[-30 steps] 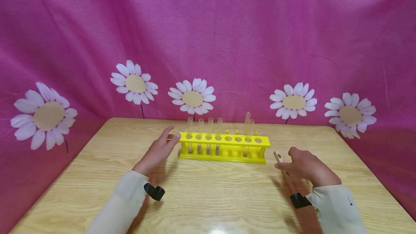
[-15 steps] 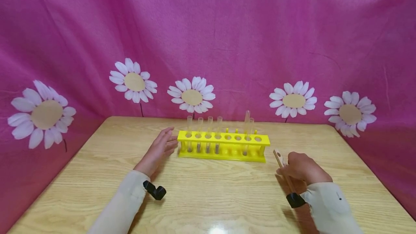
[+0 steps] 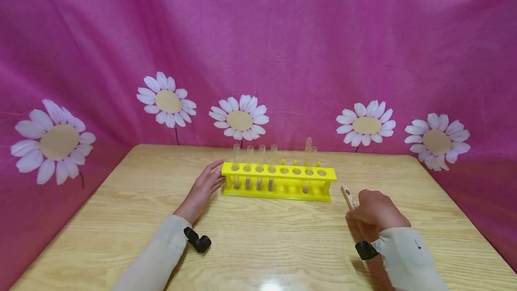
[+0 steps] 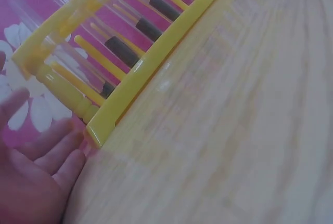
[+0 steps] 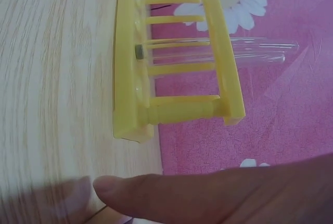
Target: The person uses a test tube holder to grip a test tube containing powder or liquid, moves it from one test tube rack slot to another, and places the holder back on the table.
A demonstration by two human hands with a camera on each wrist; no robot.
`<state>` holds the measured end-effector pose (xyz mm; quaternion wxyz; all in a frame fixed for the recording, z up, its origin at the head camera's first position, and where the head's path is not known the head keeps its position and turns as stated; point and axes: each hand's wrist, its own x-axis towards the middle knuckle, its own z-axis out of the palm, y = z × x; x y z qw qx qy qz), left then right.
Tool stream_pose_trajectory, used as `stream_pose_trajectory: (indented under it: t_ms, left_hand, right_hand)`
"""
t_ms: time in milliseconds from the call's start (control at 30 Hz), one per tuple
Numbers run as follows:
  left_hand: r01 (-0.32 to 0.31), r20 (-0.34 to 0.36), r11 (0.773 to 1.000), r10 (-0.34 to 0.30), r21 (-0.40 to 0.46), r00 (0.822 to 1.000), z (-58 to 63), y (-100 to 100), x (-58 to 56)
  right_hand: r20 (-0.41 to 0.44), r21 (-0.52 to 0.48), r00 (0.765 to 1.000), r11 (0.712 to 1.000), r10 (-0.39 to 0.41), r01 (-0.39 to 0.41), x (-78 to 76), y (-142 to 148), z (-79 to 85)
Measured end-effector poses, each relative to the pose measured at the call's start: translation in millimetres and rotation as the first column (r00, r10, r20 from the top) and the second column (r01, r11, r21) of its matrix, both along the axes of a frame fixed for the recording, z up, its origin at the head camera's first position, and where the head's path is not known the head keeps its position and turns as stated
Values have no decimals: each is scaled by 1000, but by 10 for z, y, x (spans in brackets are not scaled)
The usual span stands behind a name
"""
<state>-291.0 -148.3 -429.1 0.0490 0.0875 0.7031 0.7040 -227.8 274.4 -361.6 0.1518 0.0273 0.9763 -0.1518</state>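
A yellow test tube rack [image 3: 278,197] stands on the wooden table. Several clear test tubes [image 3: 261,160] with dark contents at the bottom fill its left holes. Toward the right end rise a taller tube [image 3: 308,147] and a shorter one next to it. My left hand [image 3: 202,194] is at the rack's left end, fingers extended; in the left wrist view its fingertips [image 4: 75,157] are right at the base corner. To the right of the rack, my right hand [image 3: 378,210] grips a wooden test tube holder [image 3: 346,195], whose tip points toward the rack. The right thumb [image 5: 171,195] shows in the right wrist view.
A pink cloth [image 3: 282,57] with white daisies hangs behind the table [image 3: 266,237] and along both sides. Yellow pegs [image 3: 295,163] stick up at the rack's back. Black cameras [image 3: 199,240] sit on both wrists.
My left hand has moved from the rack's top left corner to lower along its end. The right hand's fingers have closed round the test tube holder. The rack has barely shifted.
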Motion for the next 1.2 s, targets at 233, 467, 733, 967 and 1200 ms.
stream_pose_trajectory:
  t_ms: [233,467,733,967,1200]
  left_hand:
    - [2,-19,995,-4,-95,1000,-33,-32,16]
    - [-51,4,984,53,-171,999,-53,-41,34]
    - [-50,-1,981,50,-189,999,-44,12,26]
    - [-42,-20,985,39,-168,999,-59,19,18]
    - [-36,-27,991,33,-130,999,-67,12,27]
  right_hand:
    - [-8,20,1000,1000,4,-4,-29,-12,-20]
    - [-22,44,1000,999,17,-16,-36,-37,-55]
    - [-42,45,999,999,-5,7,-2,12,-35]
    - [-68,17,998,1000,0,1,29,158,12]
    - [-82,-36,994,997,-68,65,29,237,81]
